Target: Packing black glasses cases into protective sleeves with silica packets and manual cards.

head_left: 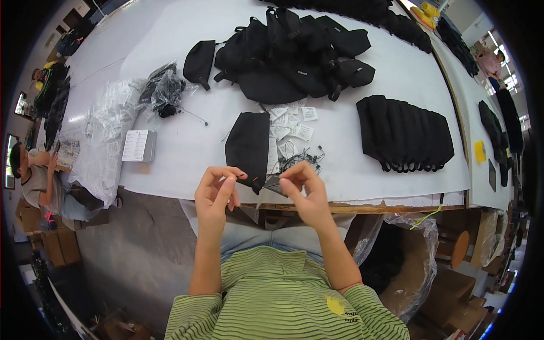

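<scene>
A flat black fabric pouch (247,144) lies at the table's front edge before me, with a small orange mark near its lower end. My left hand (218,191) is at its lower left corner, thumb and forefinger pinched together; what they grip is too small to make out. My right hand (306,194) pinches a dark hang tag (275,184) beside the pouch's lower right side. White printed labels (292,127) lie loose just past the pouch. Nearer to my right hand is a tangle of black tag strings (306,160).
A heap of black pouches (283,62) sits at the back, a neat row of them (405,136) at right. On the left are a stack of white cards (139,145) and clear plastic bags (110,130). Another person (42,175) sits far left. A plastic-lined box (396,255) stands below the table.
</scene>
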A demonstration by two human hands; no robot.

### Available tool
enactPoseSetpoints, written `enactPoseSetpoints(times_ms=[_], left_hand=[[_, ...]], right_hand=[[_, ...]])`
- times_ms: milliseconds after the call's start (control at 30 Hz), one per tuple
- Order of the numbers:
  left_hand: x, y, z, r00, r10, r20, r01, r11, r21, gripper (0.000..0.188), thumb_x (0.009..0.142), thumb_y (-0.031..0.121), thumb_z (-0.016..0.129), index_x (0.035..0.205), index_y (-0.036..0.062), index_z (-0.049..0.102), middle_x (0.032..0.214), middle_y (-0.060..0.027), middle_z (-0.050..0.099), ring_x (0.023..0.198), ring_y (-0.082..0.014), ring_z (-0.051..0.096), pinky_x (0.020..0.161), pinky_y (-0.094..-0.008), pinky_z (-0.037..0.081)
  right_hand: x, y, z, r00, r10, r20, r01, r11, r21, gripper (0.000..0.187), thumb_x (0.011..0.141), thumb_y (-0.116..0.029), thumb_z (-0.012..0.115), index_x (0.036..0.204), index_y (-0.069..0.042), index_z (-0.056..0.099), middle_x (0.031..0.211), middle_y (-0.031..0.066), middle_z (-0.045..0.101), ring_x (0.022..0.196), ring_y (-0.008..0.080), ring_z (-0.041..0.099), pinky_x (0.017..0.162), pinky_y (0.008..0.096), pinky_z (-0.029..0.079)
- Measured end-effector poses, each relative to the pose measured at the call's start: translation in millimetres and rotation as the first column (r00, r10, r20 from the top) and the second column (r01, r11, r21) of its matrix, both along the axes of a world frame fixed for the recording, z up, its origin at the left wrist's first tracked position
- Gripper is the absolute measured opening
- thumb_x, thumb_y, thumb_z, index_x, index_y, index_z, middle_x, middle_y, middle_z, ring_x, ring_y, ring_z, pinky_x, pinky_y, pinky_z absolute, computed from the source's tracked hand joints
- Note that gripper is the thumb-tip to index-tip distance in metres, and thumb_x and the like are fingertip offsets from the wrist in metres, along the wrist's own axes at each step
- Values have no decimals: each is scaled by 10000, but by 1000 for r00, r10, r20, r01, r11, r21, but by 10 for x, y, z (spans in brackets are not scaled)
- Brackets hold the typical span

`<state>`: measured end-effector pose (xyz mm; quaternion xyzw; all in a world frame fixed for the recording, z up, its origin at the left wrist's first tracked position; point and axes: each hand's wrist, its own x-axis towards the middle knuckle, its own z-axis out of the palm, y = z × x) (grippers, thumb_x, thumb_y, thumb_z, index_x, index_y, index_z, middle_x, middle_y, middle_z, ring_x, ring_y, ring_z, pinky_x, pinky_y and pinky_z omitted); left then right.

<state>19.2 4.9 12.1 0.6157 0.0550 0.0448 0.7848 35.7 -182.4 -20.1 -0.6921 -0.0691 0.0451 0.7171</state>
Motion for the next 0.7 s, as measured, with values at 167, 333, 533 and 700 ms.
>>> enactPoseSetpoints(times_ms=[167, 333, 533, 700], left_hand=[[-47, -38, -37, 972, -203, -115, 196, 978, -73, 35, 898, 59, 588, 891, 30, 570, 604, 57, 485, 486, 20, 337, 444, -163, 220], [-61, -170, -64, 981, -159, -110, 166, 984, 61, 67, 854, 51, 665, 898, 10, 637, 576, 115, 384, 502, 27, 246, 465, -184, 147], [-92, -279, -5, 991, -125, -44, 131, 973, 191, 74, 837, 69, 690, 877, 13, 662, 559, 113, 329, 505, 12, 229, 470, -198, 137], [-116, -247, -8, 991, -133, -15, 130, 930, 343, 86, 809, 90, 713, 856, 29, 676, 540, 91, 287, 501, -6, 225, 461, -220, 151]], right_hand=[[-10, -109, 62, 996, 44, -84, -18, 959, 282, 82, 868, -64, 625, 913, -43, 560, 802, 36, 634, 751, 76, 560, 669, 203, 390], [-55, -37, 114, 984, 86, -156, -2, 880, 475, 113, 848, -29, 652, 901, -19, 554, 899, 106, 686, 805, 109, 620, 767, 250, 470], [-122, 13, 66, 986, -28, -164, 82, 940, 332, 95, 821, -66, 702, 829, -3, 631, 823, 67, 681, 774, 104, 624, 755, 245, 478], [-142, 24, 117, 992, -25, -125, 53, 972, 228, 94, 800, -81, 725, 793, -12, 660, 787, 40, 673, 745, 82, 603, 715, 225, 458]])
